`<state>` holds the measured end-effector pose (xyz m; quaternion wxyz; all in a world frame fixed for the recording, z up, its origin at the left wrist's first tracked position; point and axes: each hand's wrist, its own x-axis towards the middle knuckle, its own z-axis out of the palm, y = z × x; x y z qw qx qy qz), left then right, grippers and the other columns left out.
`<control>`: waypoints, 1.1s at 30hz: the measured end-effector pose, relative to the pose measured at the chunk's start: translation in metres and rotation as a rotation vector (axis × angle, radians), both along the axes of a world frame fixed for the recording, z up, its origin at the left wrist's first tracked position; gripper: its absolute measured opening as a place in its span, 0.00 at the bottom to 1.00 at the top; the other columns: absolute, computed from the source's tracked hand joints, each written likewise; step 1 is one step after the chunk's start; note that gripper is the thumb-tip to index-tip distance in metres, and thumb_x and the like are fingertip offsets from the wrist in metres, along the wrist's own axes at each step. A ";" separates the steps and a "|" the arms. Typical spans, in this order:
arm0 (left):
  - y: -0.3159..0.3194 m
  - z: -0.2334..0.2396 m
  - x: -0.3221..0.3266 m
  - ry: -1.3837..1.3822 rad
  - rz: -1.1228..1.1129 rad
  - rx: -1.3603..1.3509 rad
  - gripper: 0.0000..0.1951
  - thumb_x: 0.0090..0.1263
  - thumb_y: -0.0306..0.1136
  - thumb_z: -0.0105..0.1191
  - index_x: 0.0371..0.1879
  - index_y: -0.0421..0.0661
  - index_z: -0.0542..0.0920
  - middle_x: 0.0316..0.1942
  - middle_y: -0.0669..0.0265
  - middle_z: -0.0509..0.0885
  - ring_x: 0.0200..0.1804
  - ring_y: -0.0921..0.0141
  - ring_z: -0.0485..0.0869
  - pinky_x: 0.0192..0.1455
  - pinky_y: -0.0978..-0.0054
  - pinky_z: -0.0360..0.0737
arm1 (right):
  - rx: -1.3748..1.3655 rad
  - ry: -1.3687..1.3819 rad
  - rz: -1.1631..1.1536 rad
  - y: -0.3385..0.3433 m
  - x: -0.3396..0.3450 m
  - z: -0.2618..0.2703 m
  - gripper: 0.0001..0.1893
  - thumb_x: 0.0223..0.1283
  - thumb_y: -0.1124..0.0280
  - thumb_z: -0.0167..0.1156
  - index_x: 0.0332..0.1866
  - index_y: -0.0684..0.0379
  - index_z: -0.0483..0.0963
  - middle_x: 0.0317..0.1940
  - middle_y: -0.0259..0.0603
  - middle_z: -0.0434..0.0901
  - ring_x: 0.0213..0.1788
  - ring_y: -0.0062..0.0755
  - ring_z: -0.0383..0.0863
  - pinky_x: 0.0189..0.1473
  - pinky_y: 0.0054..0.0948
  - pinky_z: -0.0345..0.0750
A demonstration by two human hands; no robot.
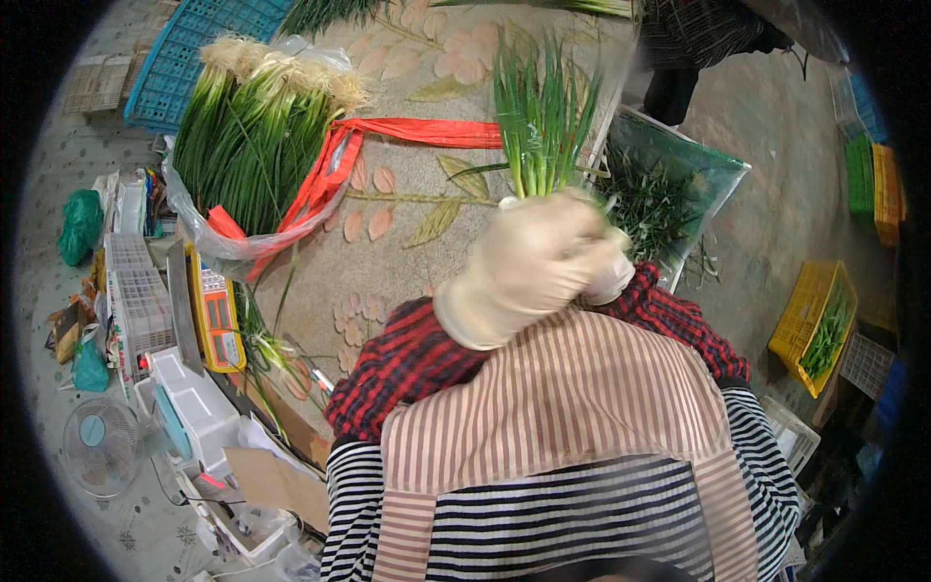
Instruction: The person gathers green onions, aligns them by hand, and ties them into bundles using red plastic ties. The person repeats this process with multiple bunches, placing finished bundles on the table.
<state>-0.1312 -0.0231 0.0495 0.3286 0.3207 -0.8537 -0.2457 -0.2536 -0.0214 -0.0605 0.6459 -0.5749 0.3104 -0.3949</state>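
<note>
My left hand (527,254), in a cream rubber glove, is blurred and lies across the middle, at the base of a small bunch of green onions (538,138). The bunch's leaves point away from me over the table; its root ends are hidden behind the gloves. My right hand (611,273), also gloved, is mostly hidden behind the left one, near my apron. The picture does not settle which hand grips the stalks. To the left, a large bundle of green onions (254,145) with pale roots rests in a clear plastic bag, with a red plastic strip (429,132) reaching from it towards the small bunch.
A yellow scale (218,313) and loose onions (273,356) are at the left edge of the flowered table covering (414,269). A blue crate (196,58) is at upper left. An open bag with green trimmings (647,196) lies right of my hands. Another person's dark clothing shows at upper right.
</note>
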 end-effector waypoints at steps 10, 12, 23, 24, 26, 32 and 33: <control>-0.015 -0.056 0.025 0.276 0.657 0.159 0.08 0.58 0.25 0.62 0.35 0.41 0.80 0.30 0.67 0.79 0.29 0.71 0.78 0.33 0.74 0.76 | 0.486 -0.371 -0.072 0.007 0.011 -0.006 0.09 0.67 0.72 0.50 0.47 0.63 0.75 0.34 0.33 0.81 0.36 0.21 0.78 0.40 0.22 0.75; -0.014 -0.061 0.033 0.430 0.650 0.484 0.09 0.61 0.25 0.61 0.39 0.40 0.79 0.33 0.67 0.80 0.26 0.75 0.77 0.30 0.79 0.75 | 0.525 -0.463 -0.012 0.009 0.011 -0.002 0.09 0.67 0.72 0.51 0.47 0.63 0.74 0.32 0.32 0.81 0.33 0.20 0.77 0.37 0.20 0.75; 0.000 -0.068 0.040 0.809 0.531 1.186 0.10 0.69 0.25 0.52 0.47 0.37 0.79 0.38 0.63 0.84 0.36 0.74 0.83 0.34 0.82 0.78 | 0.549 -0.406 -0.104 0.005 0.017 -0.001 0.09 0.67 0.72 0.51 0.47 0.62 0.73 0.30 0.28 0.76 0.29 0.16 0.73 0.29 0.20 0.71; 0.003 -0.069 0.040 0.844 0.512 1.171 0.10 0.70 0.25 0.52 0.47 0.37 0.79 0.38 0.63 0.84 0.36 0.74 0.83 0.34 0.82 0.79 | 0.555 -0.380 -0.096 0.005 0.017 -0.002 0.09 0.67 0.72 0.51 0.47 0.62 0.73 0.30 0.28 0.76 0.29 0.17 0.73 0.29 0.20 0.71; 0.007 -0.074 0.039 0.876 0.559 1.153 0.10 0.70 0.25 0.51 0.48 0.38 0.78 0.39 0.64 0.84 0.36 0.74 0.83 0.35 0.81 0.79 | 0.553 -0.356 -0.096 0.006 0.017 -0.004 0.09 0.67 0.72 0.51 0.47 0.62 0.73 0.29 0.28 0.76 0.29 0.17 0.73 0.29 0.21 0.71; 0.007 -0.084 0.033 0.837 0.793 0.755 0.16 0.64 0.20 0.56 0.51 0.39 0.75 0.35 0.69 0.80 0.32 0.77 0.79 0.34 0.81 0.78 | 0.563 -0.341 -0.102 0.005 0.016 -0.009 0.08 0.67 0.71 0.50 0.44 0.63 0.74 0.29 0.30 0.77 0.28 0.21 0.75 0.29 0.22 0.72; 0.006 -0.084 0.031 0.806 0.856 0.654 0.17 0.63 0.19 0.58 0.51 0.39 0.75 0.34 0.69 0.79 0.31 0.78 0.79 0.33 0.81 0.78 | 0.569 -0.299 -0.108 0.005 0.016 -0.009 0.09 0.67 0.71 0.50 0.44 0.63 0.74 0.29 0.31 0.77 0.28 0.21 0.75 0.29 0.22 0.72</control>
